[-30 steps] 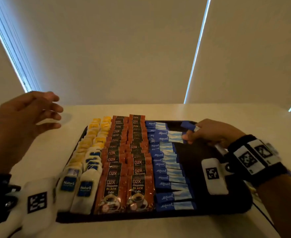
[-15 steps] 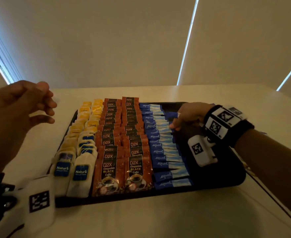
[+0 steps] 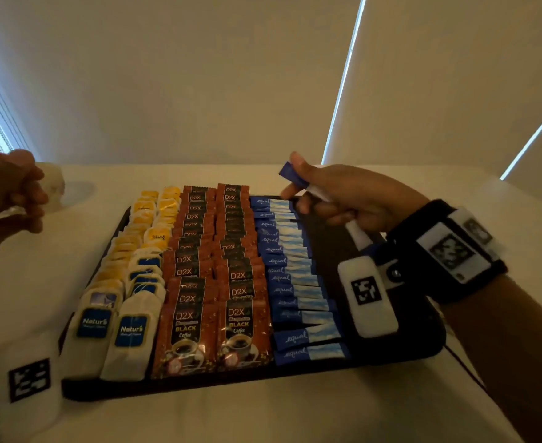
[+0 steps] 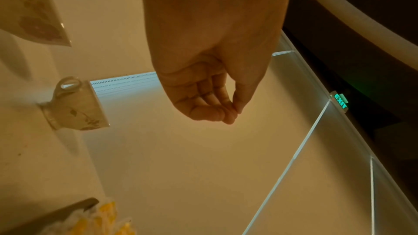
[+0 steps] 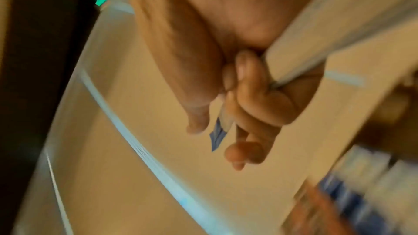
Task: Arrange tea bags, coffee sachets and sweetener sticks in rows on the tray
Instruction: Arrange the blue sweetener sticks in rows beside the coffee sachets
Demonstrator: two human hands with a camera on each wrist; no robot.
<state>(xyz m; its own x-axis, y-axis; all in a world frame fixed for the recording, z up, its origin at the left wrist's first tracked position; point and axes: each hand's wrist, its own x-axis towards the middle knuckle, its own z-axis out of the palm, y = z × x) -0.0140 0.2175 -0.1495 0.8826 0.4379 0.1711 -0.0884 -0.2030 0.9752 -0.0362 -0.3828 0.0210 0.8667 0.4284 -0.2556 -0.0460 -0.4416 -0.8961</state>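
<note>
On the black tray (image 3: 407,356) nearest me, the tea bags (image 3: 129,330), the D2X coffee sachets (image 3: 212,330) and one column of Equal sweetener sticks (image 3: 298,295) already lay in rows; I judged the bare right strip still needed filling. A second before, my right hand (image 3: 352,199) had been low at the column's far end; now it was raised, gripping sticks (image 3: 292,175). My left hand (image 4: 210,103) hovered over the table (image 3: 263,417), loosely curled, holding nothing, nearer the teacup (image 4: 74,106).

tea bags (image 3: 93,324) read natur's, coffee sachets (image 3: 185,327) d2x black coffee, sweetener sticks (image 3: 295,337) equal, sign (image 4: 340,101) exit.
</note>
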